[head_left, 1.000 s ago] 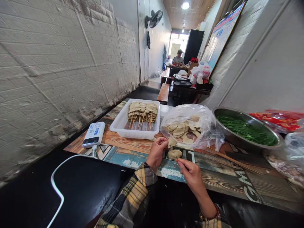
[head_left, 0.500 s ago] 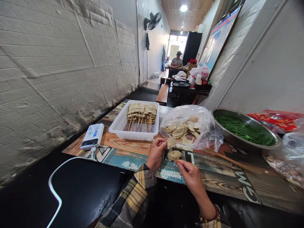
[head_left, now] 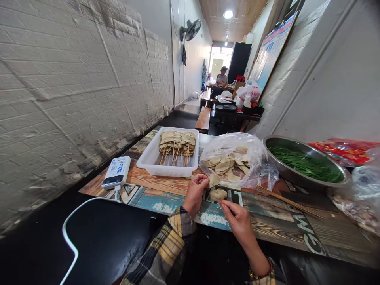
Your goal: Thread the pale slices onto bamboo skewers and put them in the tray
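Observation:
Pinched between the thumb and forefinger of my left hand (head_left: 196, 194) is a thin, pale beige slice (head_left: 214, 181), flat and rounded. Lower and to the right, my right hand (head_left: 237, 217) is closed at the near end of a few bunched slices (head_left: 218, 194), apparently on a skewer mostly hidden by my fingers. Just beyond my hands lies a clear plastic bag (head_left: 258, 158) with many loose slices (head_left: 221, 163) in its mouth. A white plastic tray (head_left: 145, 158) at the back left holds stacked skewers of slices (head_left: 178, 141), sticks toward me.
Bare bamboo skewers (head_left: 291, 202) lie right of the bag. A steel bowl of green chives (head_left: 305, 164) stands farther right, beside red packaging (head_left: 344, 149) and another plastic bag (head_left: 365, 194). A white device (head_left: 116, 172) with a cable sits left. Another person (head_left: 222, 77) works far back.
Both hands keep nearly the same place and grip. The view has shifted slightly. The person in the back has shifted posture.

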The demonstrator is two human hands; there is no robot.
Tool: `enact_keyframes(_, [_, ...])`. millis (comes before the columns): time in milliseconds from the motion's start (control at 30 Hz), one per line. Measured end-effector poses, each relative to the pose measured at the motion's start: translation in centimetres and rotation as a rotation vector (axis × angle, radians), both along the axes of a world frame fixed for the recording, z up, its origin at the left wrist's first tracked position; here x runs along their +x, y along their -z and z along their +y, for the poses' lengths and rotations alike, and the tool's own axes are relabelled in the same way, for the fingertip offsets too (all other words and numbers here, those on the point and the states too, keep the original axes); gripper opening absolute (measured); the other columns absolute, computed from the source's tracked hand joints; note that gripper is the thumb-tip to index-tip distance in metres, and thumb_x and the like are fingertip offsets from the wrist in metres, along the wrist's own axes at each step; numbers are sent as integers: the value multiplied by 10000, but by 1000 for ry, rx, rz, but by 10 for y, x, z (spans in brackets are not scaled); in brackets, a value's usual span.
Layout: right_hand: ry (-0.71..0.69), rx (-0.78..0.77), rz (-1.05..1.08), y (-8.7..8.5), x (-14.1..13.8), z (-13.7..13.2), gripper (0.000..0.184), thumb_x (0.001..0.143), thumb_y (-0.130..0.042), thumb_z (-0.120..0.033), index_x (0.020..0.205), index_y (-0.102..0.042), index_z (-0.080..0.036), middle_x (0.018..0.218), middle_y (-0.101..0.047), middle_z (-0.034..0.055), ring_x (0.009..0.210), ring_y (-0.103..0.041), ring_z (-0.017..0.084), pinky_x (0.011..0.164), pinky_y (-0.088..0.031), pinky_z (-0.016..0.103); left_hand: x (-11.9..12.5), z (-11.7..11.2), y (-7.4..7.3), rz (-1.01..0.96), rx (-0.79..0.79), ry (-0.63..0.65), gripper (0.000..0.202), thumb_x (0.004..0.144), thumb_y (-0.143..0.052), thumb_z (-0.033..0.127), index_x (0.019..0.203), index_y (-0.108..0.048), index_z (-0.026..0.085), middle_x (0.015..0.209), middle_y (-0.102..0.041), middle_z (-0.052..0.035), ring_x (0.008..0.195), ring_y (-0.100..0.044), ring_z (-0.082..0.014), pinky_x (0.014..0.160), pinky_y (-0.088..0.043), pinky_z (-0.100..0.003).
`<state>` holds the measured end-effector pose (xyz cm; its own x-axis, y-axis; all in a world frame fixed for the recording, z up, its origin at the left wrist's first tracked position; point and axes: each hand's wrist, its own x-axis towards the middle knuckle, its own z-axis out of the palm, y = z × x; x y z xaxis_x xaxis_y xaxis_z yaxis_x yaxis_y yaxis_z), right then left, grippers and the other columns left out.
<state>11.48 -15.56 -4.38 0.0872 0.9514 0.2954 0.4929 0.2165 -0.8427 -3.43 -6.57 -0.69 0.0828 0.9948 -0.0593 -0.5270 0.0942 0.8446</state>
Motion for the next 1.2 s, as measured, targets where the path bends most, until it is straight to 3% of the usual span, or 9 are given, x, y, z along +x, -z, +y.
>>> enact_keyframes(133, [6,19,-5,2,0,0,371,914,-507,-434,954,-768,-174,757,-722,67,521,-592,152,510,-483,244,0,-1,-1,19,-3,7,292,580,-787,321,706,-579,158,608,-559,40,535,-490,-77,536,-393,-206])
enact_keyframes(667, [28,-31,43,-7,-3,-2,404,905,-512,-466,936,-759,-148,648,-672,39,492,-570,145,490,-462,235,4,-4,0,152,77,27,213,626,-738,283,704,-586,156,587,-537,42,521,-445,-69,513,-315,-191])
enact_keyframes(1033, [42,-33,48,-12,-4,-3,412,897,-514,-475,929,-759,-145,547,-592,5,471,-540,135,470,-440,222,3,-3,1,75,27,70,323,619,-793,339,847,-695,131,781,-684,-44,695,-583,-128,668,-428,-235])
enact_keyframes(1200, [53,-14,60,-16,-5,-4,403,898,-513,-465,944,-759,-149,588,-638,23,481,-568,140,489,-464,227,3,-1,4,115,30,155,349,637,-783,400,847,-709,132,790,-678,-51,696,-577,-139,639,-419,-239])
